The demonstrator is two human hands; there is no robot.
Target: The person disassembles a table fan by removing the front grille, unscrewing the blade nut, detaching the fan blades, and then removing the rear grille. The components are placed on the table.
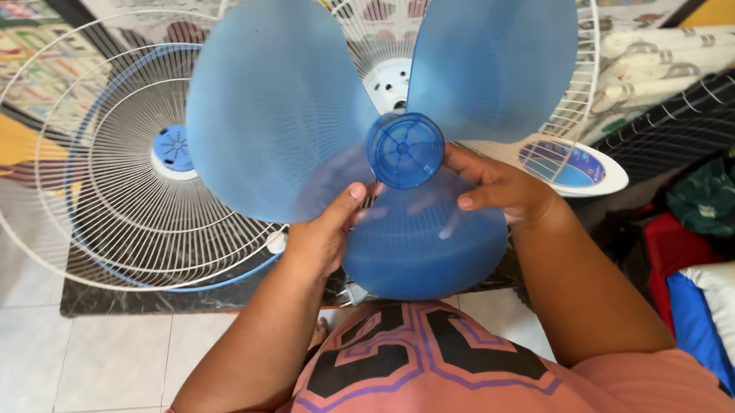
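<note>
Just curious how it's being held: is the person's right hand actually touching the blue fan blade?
Touching. The head view shows the right hand with its thumb lying on the blue fan blade beside the hub, its fingers showing through from behind.

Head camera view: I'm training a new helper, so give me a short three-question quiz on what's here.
1. True or false: both hands grip the blue fan blade.
2. What lies on the floor to the left? A) wire fan guard B) bucket C) ladder
3. Fill in: the round hub at the blade's middle is ____ in colour.

Key:
1. True: the left hand and right hand both hold it near the hub.
2. A, the fan guard.
3. Blue.
</note>
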